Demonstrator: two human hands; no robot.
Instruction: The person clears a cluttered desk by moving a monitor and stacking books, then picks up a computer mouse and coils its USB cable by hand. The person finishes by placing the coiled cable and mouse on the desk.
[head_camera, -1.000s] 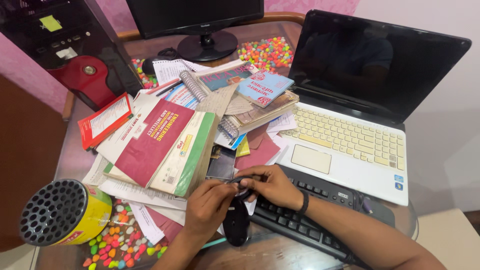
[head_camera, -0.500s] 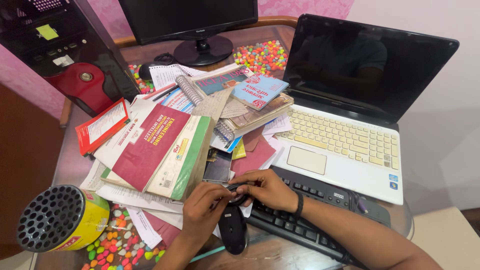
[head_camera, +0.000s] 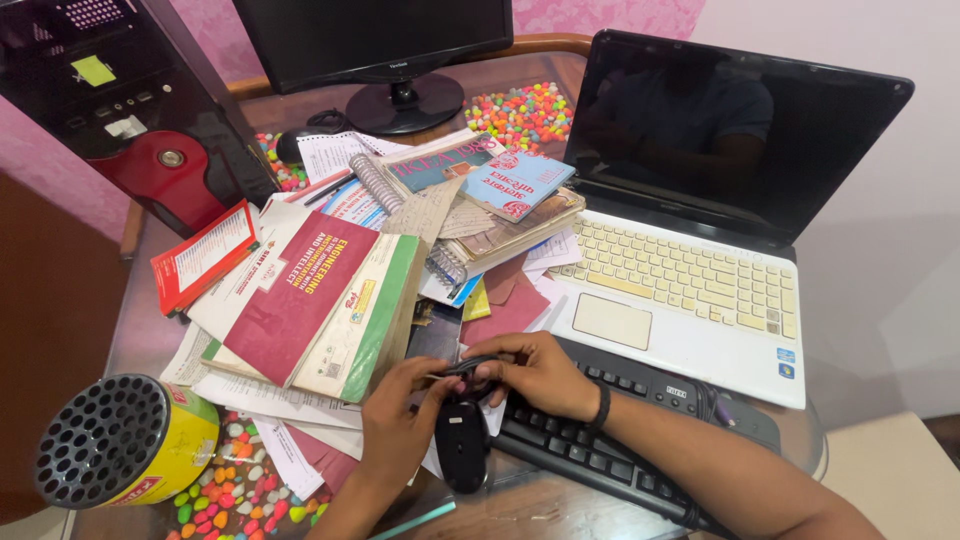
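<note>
Low in the middle of the frame, both hands meet over a small dark object (head_camera: 462, 366), thin and flat, possibly a cover or clip, though the view is too poor to be sure; the left hand (head_camera: 400, 425) pinches its near end between thumb and fingertips, and the right hand (head_camera: 535, 372) closes over its far end from above, a dark band on that wrist. Just below the hands lies a black mouse (head_camera: 461, 445), touching the front edge of a black keyboard (head_camera: 640, 425) that runs toward the lower right; behind the keyboard sits a white laptop (head_camera: 690, 290) with its dark screen raised. Left of the hands a heap of books and papers spreads out, topped by a maroon book (head_camera: 295, 300) lying tilted on a green-edged one; a yellow perforated can (head_camera: 125, 440) lies on its side at lower left, with coloured candies (head_camera: 225, 485) scattered beside it on the surface (head_camera: 560, 505). A monitor (head_camera: 390, 40) stands at the top, a black computer tower (head_camera: 120, 100) at upper left.

The grip on both ends looks slight; a slip could drop the small piece among the loose papers, where it would be hard to find; a forearm sweeping sideways could also nudge the leaning book pile.
</note>
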